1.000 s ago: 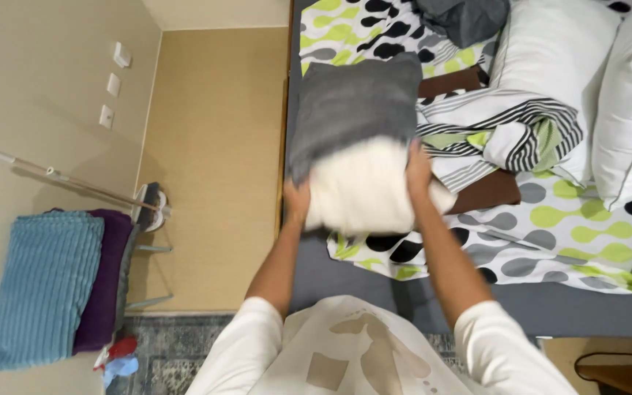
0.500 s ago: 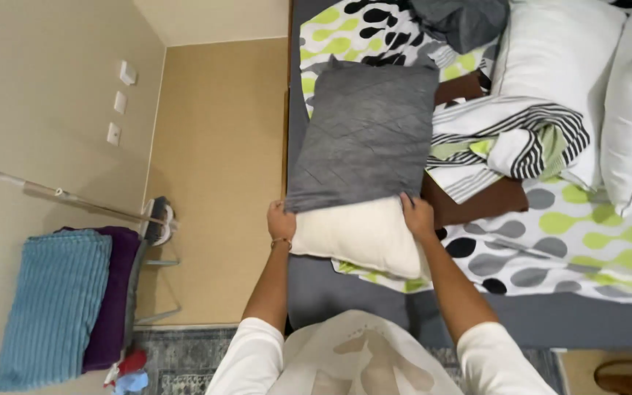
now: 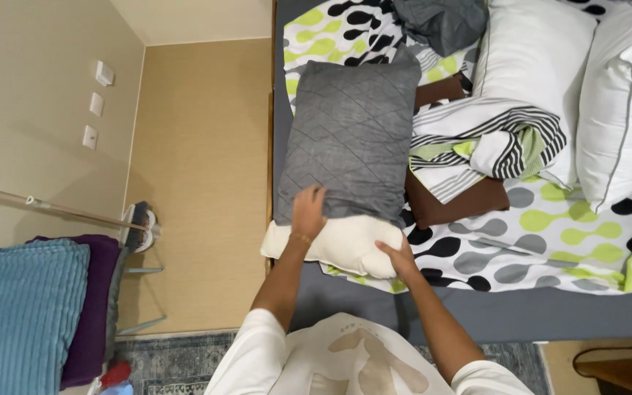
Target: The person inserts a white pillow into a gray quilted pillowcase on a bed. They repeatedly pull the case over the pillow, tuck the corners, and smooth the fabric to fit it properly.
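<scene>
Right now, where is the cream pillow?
In the head view, the cream pillow lies at the bed's near left edge, half inside the grey quilted cover, between the left hand and right hand.

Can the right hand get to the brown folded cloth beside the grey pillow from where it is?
Probably yes. The right hand rests on the cream pillow end, and the brown folded cloth lies just beyond it on the bed, its near edge uncovered; only the striped bedding overlaps its far side.
</scene>
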